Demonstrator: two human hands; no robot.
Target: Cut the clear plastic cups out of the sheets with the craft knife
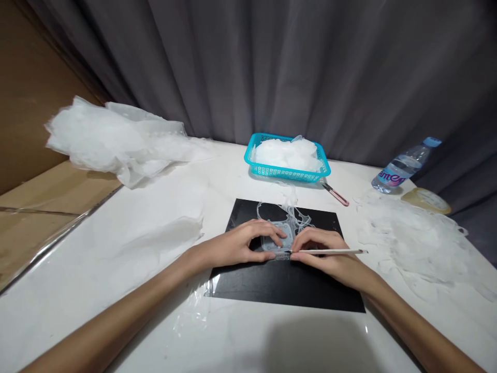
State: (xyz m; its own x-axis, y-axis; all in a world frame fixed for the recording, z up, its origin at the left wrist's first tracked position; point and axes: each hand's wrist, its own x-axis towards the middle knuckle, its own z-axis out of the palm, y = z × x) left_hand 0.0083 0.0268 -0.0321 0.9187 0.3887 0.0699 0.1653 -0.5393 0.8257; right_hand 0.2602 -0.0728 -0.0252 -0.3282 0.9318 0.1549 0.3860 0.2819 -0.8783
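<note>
A translucent, roughly square piece (285,239) with small raised details lies on a black mat (287,287). My left hand (260,241) rests over its left side, with fingers spread and the fingertips touching it. A thin white pen-like tool (330,252) is pinched in my right hand (320,248). Its dark tip meets the lower right edge of the piece, and its other end points right. Thin translucent strips (298,217) curl out behind the piece at the mat's back edge.
Behind the mat, a blue basket (287,177) holds white translucent pieces, with a pink-handled cutter (337,195) beside it. A water bottle (404,168), a yellowish round lid (427,200) and a translucent scrap pile (423,241) are at right. Plastic bags (124,137) lie back left.
</note>
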